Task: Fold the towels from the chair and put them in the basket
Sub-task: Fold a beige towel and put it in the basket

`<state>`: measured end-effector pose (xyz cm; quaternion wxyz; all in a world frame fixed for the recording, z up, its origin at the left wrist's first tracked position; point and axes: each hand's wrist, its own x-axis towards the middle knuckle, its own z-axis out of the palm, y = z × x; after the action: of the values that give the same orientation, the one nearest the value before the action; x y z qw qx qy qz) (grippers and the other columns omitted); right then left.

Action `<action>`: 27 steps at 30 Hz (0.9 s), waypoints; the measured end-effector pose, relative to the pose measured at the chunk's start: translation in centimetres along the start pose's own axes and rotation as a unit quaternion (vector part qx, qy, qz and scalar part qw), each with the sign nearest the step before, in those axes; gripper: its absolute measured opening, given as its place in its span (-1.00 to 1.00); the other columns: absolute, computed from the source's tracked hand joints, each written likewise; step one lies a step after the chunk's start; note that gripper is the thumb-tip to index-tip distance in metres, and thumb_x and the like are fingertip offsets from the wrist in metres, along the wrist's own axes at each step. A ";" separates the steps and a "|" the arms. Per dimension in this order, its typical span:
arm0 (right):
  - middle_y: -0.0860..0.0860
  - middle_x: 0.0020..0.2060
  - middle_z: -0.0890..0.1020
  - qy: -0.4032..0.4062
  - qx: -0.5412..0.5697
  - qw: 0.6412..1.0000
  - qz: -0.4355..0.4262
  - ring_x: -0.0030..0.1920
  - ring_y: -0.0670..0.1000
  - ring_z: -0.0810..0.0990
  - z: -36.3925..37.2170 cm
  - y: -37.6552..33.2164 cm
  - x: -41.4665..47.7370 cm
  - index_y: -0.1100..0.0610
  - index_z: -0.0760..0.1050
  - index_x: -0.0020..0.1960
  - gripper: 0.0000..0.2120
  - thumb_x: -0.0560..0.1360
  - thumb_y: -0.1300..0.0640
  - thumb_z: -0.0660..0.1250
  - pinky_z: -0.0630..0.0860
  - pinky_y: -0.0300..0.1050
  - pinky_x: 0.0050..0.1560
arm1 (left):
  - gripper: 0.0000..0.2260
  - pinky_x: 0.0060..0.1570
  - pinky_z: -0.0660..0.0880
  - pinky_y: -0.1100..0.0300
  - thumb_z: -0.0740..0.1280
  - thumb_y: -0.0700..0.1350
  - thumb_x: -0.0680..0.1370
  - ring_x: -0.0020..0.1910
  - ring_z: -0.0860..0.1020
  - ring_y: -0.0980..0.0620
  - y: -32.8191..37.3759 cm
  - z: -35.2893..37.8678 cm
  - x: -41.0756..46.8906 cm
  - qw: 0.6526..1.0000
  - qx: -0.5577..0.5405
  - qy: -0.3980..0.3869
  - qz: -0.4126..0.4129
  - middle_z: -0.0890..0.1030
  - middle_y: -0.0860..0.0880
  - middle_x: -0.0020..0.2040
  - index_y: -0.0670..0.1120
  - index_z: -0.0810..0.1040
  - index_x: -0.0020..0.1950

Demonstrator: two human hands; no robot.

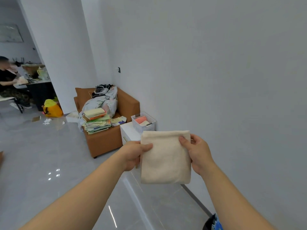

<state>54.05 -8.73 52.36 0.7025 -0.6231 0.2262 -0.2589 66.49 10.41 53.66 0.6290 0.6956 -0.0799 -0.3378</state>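
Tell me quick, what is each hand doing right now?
Left hand: closed on the left edge of the folded cream towel.
Right hand: closed on the towel's right edge, near the top.

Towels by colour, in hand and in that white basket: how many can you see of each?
Cream: 2, the folded towel held between the left hand and right hand, and one in the basket
Pink: 1, the pink towel in the basket
Total: 3 visible; any lying underneath in the basket would be hidden.
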 end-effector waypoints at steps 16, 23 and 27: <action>0.08 0.01 0.71 -0.076 -0.043 0.931 0.353 -0.07 0.11 0.71 15.6 12.0 33.7 0.15 0.53 0.22 -0.50 0.52 -0.24 0.37 0.61 -0.11 -0.28 | -0.64 -0.04 0.36 0.07 0.11 0.10 0.69 0.01 0.46 -0.10 7.3 -9.0 36.0 0.932 0.268 0.243 0.006 0.54 -0.18 0.21 -0.18 0.40 0.27; 0.14 0.32 0.48 -0.007 -0.203 0.930 0.306 0.26 0.20 0.52 21.9 17.7 48.6 0.23 0.33 0.43 -0.42 0.63 -0.20 0.15 0.53 0.05 0.21 | -0.49 0.08 0.56 -0.01 0.40 0.03 0.56 0.15 0.56 -0.16 9.5 -15.2 53.5 0.969 0.161 0.087 -0.167 0.55 -0.15 0.25 -0.17 0.38 0.42; 0.20 0.20 0.50 0.031 -0.165 0.917 0.362 -0.02 0.31 0.65 24.1 18.7 56.6 0.20 0.36 0.27 -0.56 0.63 -0.16 0.20 0.58 -0.01 -0.48 | -0.51 -0.14 0.59 0.01 0.35 -0.12 0.61 0.04 0.55 -0.12 12.0 -17.1 62.3 0.959 0.172 -0.010 -0.224 0.50 -0.11 0.21 -0.02 0.29 0.51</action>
<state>114.23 -25.40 37.03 0.6277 -0.5974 0.4978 0.0350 127.30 -11.28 41.48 0.4072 0.7900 0.0142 -0.4581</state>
